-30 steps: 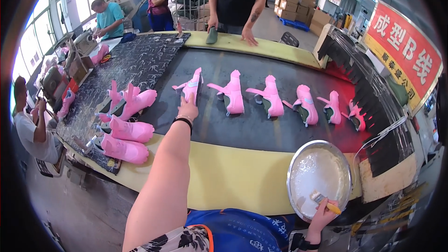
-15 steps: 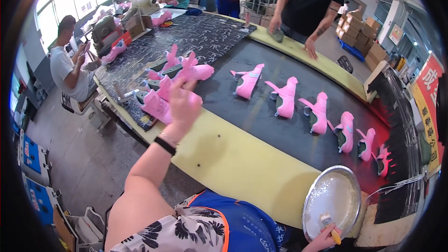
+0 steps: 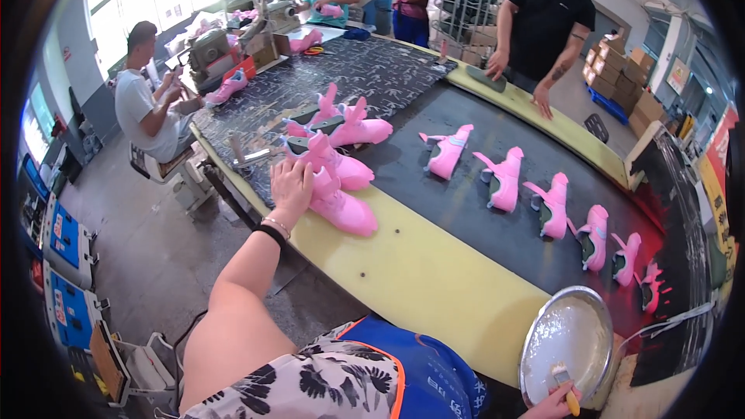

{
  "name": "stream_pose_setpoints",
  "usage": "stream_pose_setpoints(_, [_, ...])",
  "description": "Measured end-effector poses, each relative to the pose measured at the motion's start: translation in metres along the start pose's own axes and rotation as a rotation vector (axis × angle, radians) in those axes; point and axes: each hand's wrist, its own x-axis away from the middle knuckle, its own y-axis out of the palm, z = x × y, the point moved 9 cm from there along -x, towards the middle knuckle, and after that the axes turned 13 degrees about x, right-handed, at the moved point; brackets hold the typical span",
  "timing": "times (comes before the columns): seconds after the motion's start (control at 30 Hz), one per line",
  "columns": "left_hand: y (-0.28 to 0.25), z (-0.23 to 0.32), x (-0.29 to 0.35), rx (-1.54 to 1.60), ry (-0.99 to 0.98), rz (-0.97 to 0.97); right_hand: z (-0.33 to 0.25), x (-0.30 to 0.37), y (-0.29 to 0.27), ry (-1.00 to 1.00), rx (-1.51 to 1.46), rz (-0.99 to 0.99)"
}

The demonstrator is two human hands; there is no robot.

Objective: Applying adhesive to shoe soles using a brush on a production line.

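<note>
My left hand (image 3: 292,188) lies at the heel end of the nearest pink shoe upper (image 3: 345,213), its fingers closed over the edge. Part of that heel is hidden under the hand. The toe points right, over the yellow board. Several more pink shoe uppers (image 3: 365,132) crowd just beyond it, with dark green forms showing inside. In my right hand (image 3: 552,403), at the lower right, is a brush (image 3: 573,402) with a yellow handle. Its bristles dip into a round metal bowl (image 3: 587,308) coated with a whitish liquid.
A row of pink uppers (image 3: 506,178) runs along the dark conveyor belt (image 3: 458,213) to a red-lit opening with a black fringe (image 3: 683,295). A yellow board (image 3: 419,279) edges the near side. A person in black (image 3: 549,27) stands across it; others sit or stand farther back.
My left hand has come down and left onto the nearest upper's heel, and that upper has shifted right. The brush stays in the bowl. The whole view has shifted slightly.
</note>
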Motion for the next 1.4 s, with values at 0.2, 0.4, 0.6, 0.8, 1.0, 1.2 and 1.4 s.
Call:
stream_pose_setpoints(0.2, [0.030,0.140,0.079,0.199,0.269,-0.424,0.050,0.009,0.031,0.243,-0.153,-0.183])
stream_pose_setpoints(0.4, [0.018,0.283,0.176,0.388,0.713,-0.697,0.070,0.025,0.041,0.397,-0.323,-0.216])
stream_pose_setpoints(0.6, [0.024,0.339,0.219,0.412,0.899,-0.691,0.061,0.026,0.040,0.468,-0.325,-0.198])
stream_pose_setpoints(0.8, [0.091,0.314,0.188,0.362,0.539,-1.080,0.058,0.029,0.042,0.517,-0.313,-0.201])
stream_pose_setpoints(1.0, [0.091,0.311,0.165,0.383,0.577,-0.918,0.066,0.034,0.045,0.519,-0.331,-0.215])
stream_pose_setpoints(1.2, [0.111,0.292,0.179,0.333,0.365,-1.137,0.065,0.027,0.046,0.512,-0.278,-0.197])
stream_pose_setpoints(1.4, [0.104,0.305,0.196,0.958,0.248,-1.208,0.075,0.029,0.053,0.683,-0.369,-0.256])
